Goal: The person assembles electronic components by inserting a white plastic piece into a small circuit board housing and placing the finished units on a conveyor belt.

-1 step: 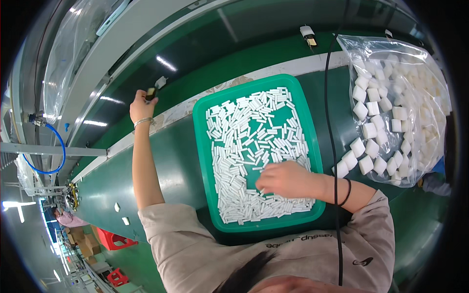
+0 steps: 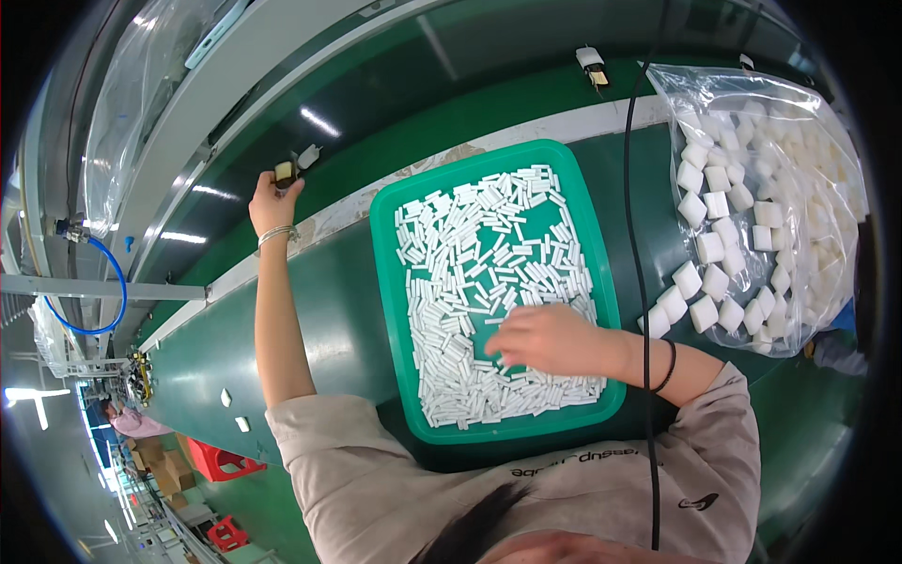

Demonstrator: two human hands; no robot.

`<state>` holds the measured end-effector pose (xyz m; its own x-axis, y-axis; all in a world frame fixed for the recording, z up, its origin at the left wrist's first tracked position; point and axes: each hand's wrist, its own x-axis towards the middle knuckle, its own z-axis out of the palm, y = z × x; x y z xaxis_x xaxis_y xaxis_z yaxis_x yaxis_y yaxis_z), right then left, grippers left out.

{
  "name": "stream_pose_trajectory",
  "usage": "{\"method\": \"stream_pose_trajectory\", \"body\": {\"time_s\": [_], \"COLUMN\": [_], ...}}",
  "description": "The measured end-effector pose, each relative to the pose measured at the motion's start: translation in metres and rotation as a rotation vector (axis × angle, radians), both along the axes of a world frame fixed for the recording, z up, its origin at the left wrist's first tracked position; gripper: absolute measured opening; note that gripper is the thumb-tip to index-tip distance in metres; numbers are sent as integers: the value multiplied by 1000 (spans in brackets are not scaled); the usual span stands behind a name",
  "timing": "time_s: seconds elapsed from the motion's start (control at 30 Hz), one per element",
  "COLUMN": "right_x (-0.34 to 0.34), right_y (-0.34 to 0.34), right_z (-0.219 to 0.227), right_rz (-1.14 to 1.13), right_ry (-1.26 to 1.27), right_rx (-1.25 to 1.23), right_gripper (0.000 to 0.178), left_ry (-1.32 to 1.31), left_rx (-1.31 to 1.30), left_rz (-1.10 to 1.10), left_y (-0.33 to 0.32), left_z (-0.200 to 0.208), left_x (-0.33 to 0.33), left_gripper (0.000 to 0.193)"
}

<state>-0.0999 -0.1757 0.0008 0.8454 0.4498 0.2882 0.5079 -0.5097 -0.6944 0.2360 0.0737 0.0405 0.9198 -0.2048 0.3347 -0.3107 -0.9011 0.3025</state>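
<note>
My left hand (image 2: 273,203) reaches over the far dark green strip. Its thumb and fingers pinch a small yellow-and-black part (image 2: 285,173), beside which a white plug casing (image 2: 308,157) lies, apparently attached. On the bench in front of me is a green plastic tray (image 2: 384,282) strewn with short white sticks (image 2: 460,324). My right hand (image 2: 545,340) hangs low over the tray with bent fingers drawn together. Whether a white stick sits in those fingertips is too blurred to tell.
An open clear plastic bag (image 2: 817,122) of white blocky casings lies to the right. A black cable (image 2: 635,235) runs down past the tray and across my right forearm. Another plug unit (image 2: 591,66) lies on the far strip. Two small white pieces (image 2: 225,399) rest at the left.
My right hand has shifted slightly left and away from me over the sticks. The yellow-and-black part in my left hand has tilted, showing more of its yellow side.
</note>
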Motion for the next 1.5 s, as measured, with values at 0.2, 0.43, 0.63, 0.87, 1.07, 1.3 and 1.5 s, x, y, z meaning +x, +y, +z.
{"method": "stream_pose_trajectory", "body": {"time_s": [0.2,0.43,0.63,0.87,1.07,1.3,1.5], "right_x": [6,9,5,6,7,7,5], "right_y": [-16,-11,-10,-11,-13,-11,-11], "right_z": [7,10,13,11,13,15,10], "right_rz": [-275,-361,-355,-361,-325,-472,-436], "right_ry": [8,393,433,451,410,179,-43], "right_rx": [260,865,882,862,722,619,509], "right_gripper": [6,16,15,14,13,9,10], "left_ry": [993,1142,1135,1141,1185,747,539], "left_rx": [-1767,-1910,-1867,-1874,-1816,-1144,-839], "left_rz": [-581,-612,-565,-563,-595,-582,-697], "left_y": [-59,-91,-92,-91,-93,-96,-94], "left_z": [0,-15,-21,-24,-20,-19,-23], "left_x": [-122,-252,-256,-256,-258,-260,-260], "left_gripper": [23,26,25,24,24,29,31]}}
